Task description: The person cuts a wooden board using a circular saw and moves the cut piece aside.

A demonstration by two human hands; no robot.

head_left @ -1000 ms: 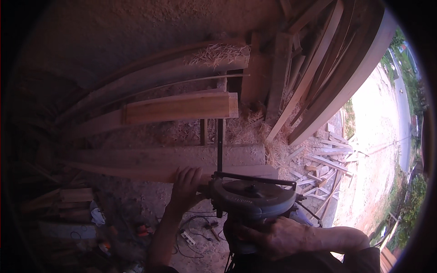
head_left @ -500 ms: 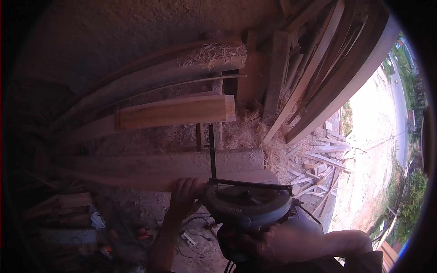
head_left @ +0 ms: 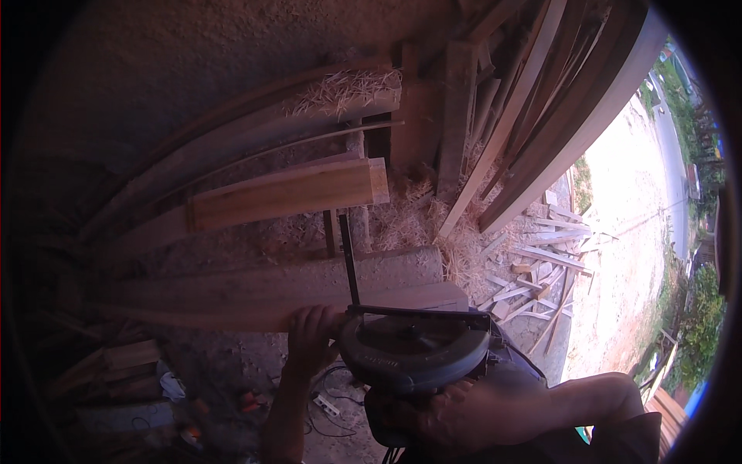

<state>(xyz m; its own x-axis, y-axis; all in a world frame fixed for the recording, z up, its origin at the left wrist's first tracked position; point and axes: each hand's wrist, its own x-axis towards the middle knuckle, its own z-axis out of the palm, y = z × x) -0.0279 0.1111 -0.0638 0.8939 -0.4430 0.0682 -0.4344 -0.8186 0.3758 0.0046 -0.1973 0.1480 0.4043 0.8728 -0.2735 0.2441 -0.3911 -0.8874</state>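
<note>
My right hand [head_left: 464, 414] is closed around the handle of a dark circular saw [head_left: 413, 359], low in the middle. The saw lies at the right end of a long plank [head_left: 394, 298]; its blade edge cannot be made out. A thin black guide bar [head_left: 349, 259] reaches from the saw's base away from me, across the plank and a thick timber [head_left: 363, 271] behind it. Just left of the saw, my left hand [head_left: 311, 332] grips the plank's near edge with its fingers curled over the top.
A squared board [head_left: 282, 193] lies beyond the plank, with a beam under wood shavings [head_left: 348, 89] behind. Long planks [head_left: 533, 139] lean at the right, near scattered offcuts [head_left: 541, 263]. A white power strip [head_left: 326, 404] and cords lie on the floor beside my left forearm.
The view has turned a little, so the timbers sit slightly further left and tilted. The saw has shifted slightly left in the picture. Both hands keep their holds.
</note>
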